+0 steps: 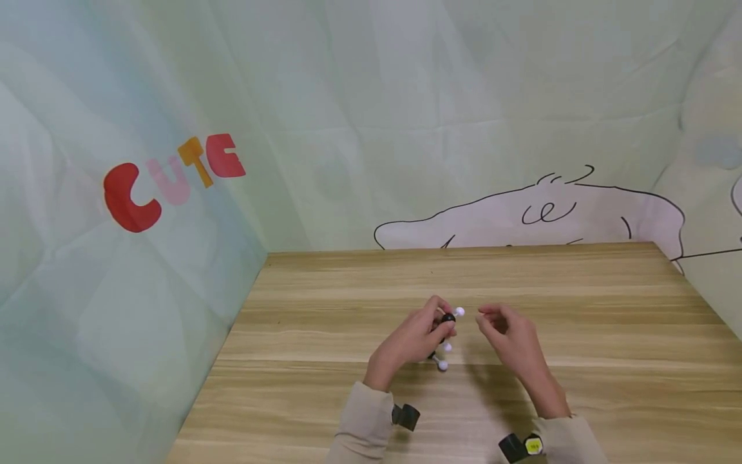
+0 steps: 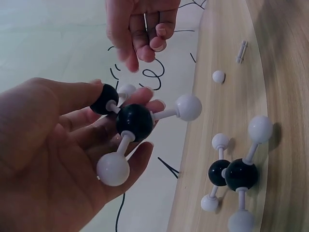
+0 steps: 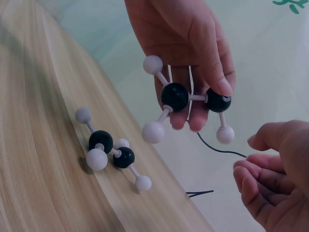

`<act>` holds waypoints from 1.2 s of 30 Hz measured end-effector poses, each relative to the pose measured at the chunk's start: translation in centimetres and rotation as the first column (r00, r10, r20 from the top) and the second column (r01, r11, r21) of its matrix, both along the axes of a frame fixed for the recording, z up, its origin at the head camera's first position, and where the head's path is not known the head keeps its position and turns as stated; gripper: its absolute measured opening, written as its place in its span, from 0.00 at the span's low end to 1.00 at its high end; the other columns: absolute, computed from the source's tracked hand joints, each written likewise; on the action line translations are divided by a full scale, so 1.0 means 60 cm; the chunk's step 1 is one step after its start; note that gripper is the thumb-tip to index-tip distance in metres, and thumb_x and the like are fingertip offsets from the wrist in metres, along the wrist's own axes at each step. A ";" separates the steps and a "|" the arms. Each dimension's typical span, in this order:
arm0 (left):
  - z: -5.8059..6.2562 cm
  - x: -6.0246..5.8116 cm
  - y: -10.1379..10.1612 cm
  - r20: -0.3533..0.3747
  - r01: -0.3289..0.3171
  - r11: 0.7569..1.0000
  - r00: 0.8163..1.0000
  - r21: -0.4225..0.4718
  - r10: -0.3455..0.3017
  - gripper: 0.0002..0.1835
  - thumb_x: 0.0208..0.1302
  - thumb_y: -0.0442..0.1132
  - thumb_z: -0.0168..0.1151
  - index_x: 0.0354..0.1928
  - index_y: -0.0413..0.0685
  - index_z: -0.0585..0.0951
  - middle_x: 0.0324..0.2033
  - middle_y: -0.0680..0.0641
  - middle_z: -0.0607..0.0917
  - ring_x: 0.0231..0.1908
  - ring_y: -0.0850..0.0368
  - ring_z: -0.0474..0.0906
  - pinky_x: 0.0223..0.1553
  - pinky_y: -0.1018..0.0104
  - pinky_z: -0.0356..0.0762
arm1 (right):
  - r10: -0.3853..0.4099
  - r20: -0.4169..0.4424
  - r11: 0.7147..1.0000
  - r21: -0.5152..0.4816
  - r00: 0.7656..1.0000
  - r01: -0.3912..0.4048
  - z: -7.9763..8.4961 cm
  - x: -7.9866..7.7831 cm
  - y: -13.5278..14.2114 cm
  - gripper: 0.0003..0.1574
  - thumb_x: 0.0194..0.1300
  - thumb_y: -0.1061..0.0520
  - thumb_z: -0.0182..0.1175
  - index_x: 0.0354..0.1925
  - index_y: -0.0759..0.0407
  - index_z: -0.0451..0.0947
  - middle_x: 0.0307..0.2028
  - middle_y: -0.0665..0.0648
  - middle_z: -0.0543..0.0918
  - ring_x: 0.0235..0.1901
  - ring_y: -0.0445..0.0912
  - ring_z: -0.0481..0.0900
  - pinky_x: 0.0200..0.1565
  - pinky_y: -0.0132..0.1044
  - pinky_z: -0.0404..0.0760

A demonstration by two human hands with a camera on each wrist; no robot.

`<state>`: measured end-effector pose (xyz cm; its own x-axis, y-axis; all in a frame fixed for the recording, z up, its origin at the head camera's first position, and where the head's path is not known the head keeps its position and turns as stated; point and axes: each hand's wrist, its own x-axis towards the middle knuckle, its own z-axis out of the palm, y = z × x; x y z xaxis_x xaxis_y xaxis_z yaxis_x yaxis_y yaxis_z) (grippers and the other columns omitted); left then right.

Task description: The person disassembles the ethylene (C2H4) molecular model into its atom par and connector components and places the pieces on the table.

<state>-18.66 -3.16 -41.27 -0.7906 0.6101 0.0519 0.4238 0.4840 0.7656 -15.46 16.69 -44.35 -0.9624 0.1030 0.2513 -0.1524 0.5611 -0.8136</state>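
Note:
My left hand (image 1: 411,335) holds a ball-and-stick molecule model (image 2: 135,122) above the table, its thumb pressed on one black ball. This model has two black balls joined by a short white stick, with three white balls around them. A bare hole shows on the black ball (image 3: 218,100) beside the thumb. Just to the right, apart from the model, my right hand (image 1: 513,338) has loosely bent fingers with nothing between them. A second model (image 3: 101,141) of two black balls and several white ones lies on the table below, partly covered by the left hand in the head view.
On the wooden table (image 1: 290,386) lie a loose white ball (image 2: 218,76) and a white connector piece (image 2: 242,51), beyond the second model in the left wrist view. A printed cloth backdrop (image 1: 348,129) rises behind the table and along its left side.

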 end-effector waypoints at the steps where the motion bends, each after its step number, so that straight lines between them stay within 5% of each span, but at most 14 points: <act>1: -0.001 0.000 0.000 0.005 0.004 1.000 1.000 0.011 -0.005 0.09 0.74 0.41 0.48 0.51 0.49 0.68 0.38 0.49 0.84 0.35 0.67 0.78 0.35 0.75 0.73 | 0.014 -0.005 1.000 -0.007 1.000 -0.014 -0.001 0.000 0.000 0.14 0.65 0.55 0.60 0.46 0.62 0.80 0.35 0.57 0.84 0.33 0.43 0.81 0.36 0.29 0.78; 10: -0.004 -0.002 0.002 0.124 0.020 0.993 0.992 0.117 -0.034 0.10 0.74 0.40 0.47 0.53 0.48 0.71 0.43 0.42 0.82 0.38 0.59 0.83 0.38 0.73 0.76 | 0.121 0.017 0.992 -0.045 0.993 -0.120 0.000 0.000 -0.002 0.17 0.65 0.53 0.62 0.49 0.59 0.80 0.35 0.54 0.84 0.32 0.41 0.81 0.35 0.31 0.79; 18: -0.004 -0.002 0.003 0.191 0.006 0.984 0.981 0.177 -0.040 0.11 0.73 0.40 0.50 0.53 0.46 0.73 0.36 0.47 0.82 0.35 0.55 0.83 0.36 0.71 0.76 | 0.163 -0.017 0.984 -0.069 0.986 -0.164 0.000 0.001 -0.003 0.15 0.63 0.55 0.63 0.47 0.59 0.81 0.34 0.53 0.85 0.32 0.38 0.81 0.36 0.31 0.80; 26: -0.001 0.001 0.005 0.208 -0.012 0.985 0.978 0.170 -0.024 0.10 0.72 0.40 0.52 0.51 0.48 0.74 0.35 0.47 0.84 0.32 0.60 0.82 0.34 0.71 0.76 | 0.229 -0.035 0.967 -0.105 0.973 -0.232 -0.006 0.000 -0.002 0.13 0.65 0.57 0.62 0.48 0.58 0.80 0.36 0.58 0.86 0.30 0.44 0.84 0.34 0.32 0.81; 30: -0.001 -0.001 0.008 0.144 -0.003 0.996 0.989 0.092 -0.010 0.11 0.68 0.41 0.57 0.49 0.47 0.74 0.34 0.49 0.83 0.31 0.64 0.80 0.31 0.72 0.75 | 0.226 -0.022 0.969 -0.099 0.974 -0.227 -0.007 0.001 -0.003 0.11 0.64 0.57 0.62 0.45 0.59 0.81 0.34 0.57 0.86 0.28 0.45 0.82 0.32 0.31 0.80; 33: -0.001 -0.003 0.011 -0.007 -0.003 1.000 1.000 0.011 0.003 0.09 0.66 0.39 0.60 0.45 0.47 0.75 0.36 0.52 0.81 0.32 0.67 0.76 0.33 0.75 0.74 | 0.227 -0.014 0.969 -0.097 0.974 -0.227 -0.005 0.002 -0.004 0.10 0.63 0.58 0.63 0.44 0.59 0.81 0.33 0.55 0.85 0.28 0.45 0.82 0.31 0.31 0.79; 36: 0.000 -0.003 0.013 -0.156 -0.034 0.998 0.987 -0.051 0.026 0.06 0.64 0.37 0.61 0.42 0.49 0.78 0.37 0.54 0.80 0.35 0.67 0.73 0.37 0.76 0.73 | 0.227 -0.003 0.968 -0.106 0.974 -0.226 -0.002 0.004 -0.005 0.11 0.62 0.58 0.64 0.43 0.60 0.81 0.32 0.55 0.85 0.28 0.44 0.82 0.30 0.30 0.79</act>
